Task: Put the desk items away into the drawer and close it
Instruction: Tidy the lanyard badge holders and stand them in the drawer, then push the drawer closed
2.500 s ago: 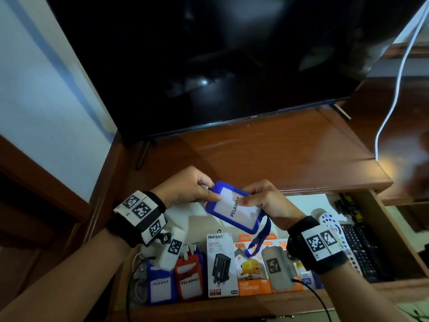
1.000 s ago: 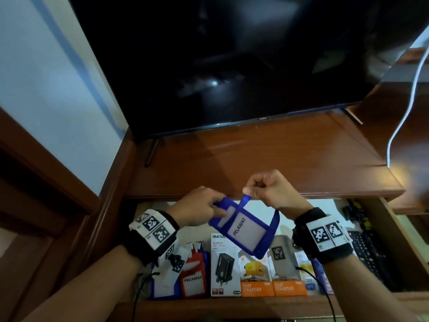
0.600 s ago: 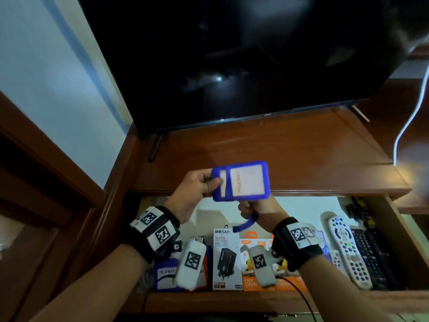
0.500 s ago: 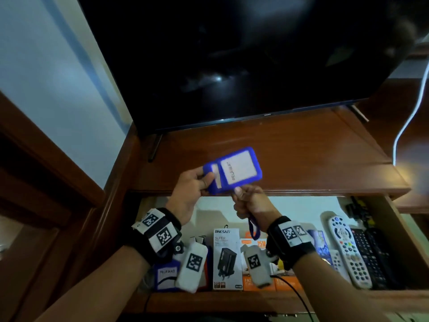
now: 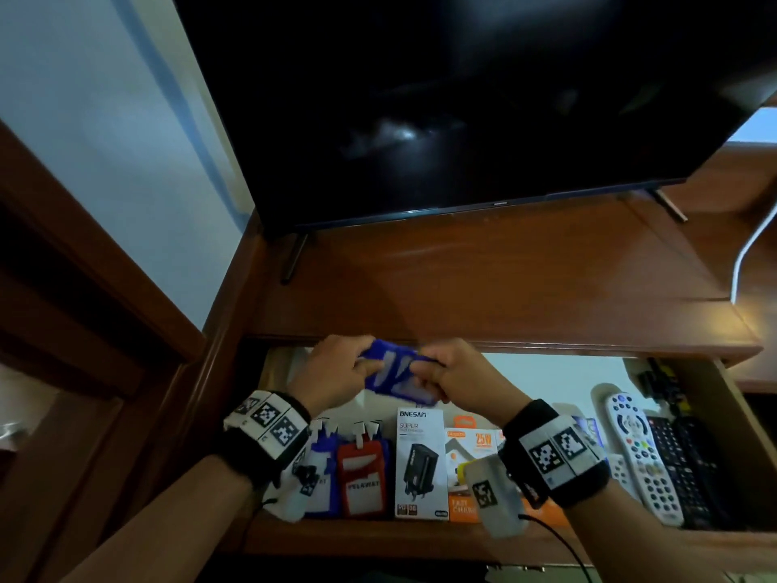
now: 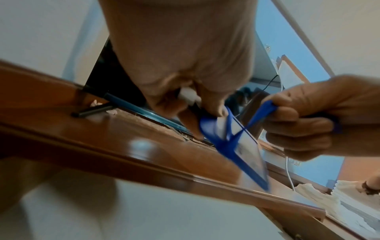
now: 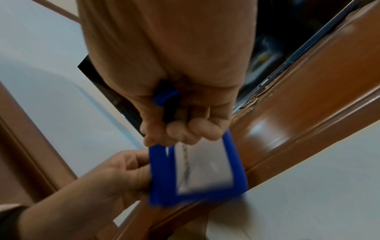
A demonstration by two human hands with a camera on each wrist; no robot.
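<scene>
A blue card holder [image 5: 395, 374] with a white insert hangs over the back of the open drawer [image 5: 378, 536], just below the desk top's edge. My left hand [image 5: 336, 372] pinches its left end, where the left wrist view shows a white clip between the fingers [image 6: 211, 108]. On the right, my right hand [image 5: 454, 376] grips its blue strap [image 7: 164, 97] in a fist, and the strap crosses the holder's [image 6: 242, 146] face. The holder [image 7: 197, 170] is blurred in both wrist views. The left hand [image 7: 115, 175] shows below it in the right wrist view.
Inside the drawer lie a blue and a red card holder [image 5: 361, 477], charger boxes [image 5: 420, 460], a white remote [image 5: 639, 452] and a black remote [image 5: 681, 464]. A dark TV [image 5: 462, 98] stands on the wooden desk top [image 5: 504, 288]. A white cable [image 5: 752, 246] hangs at right.
The card holder has come down from in front of the desk top to the back of the drawer. My right hand has moved up beside it, with the strap now across its face.
</scene>
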